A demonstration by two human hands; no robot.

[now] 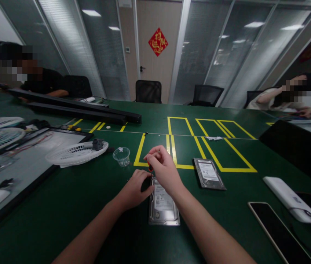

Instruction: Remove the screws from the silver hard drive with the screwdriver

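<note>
A silver hard drive (163, 205) lies label up on the green table (89, 205) right before me. My left hand (134, 190) rests on its top left corner, fingers curled against the edge. My right hand (163, 167) hovers over the drive's far end, fingers closed around a small screwdriver with a red and black handle (150, 167), held upright with its tip down at the drive. A second hard drive (209, 173) lies to the right, apart from both hands.
A small clear plastic cup (121, 156) and a white fan grille (76, 153) sit to the left by a framed board (20, 165). Yellow tape boxes (188, 146) mark the table. A phone (278, 231) and white power bank (291, 200) lie right. People sit at both far corners.
</note>
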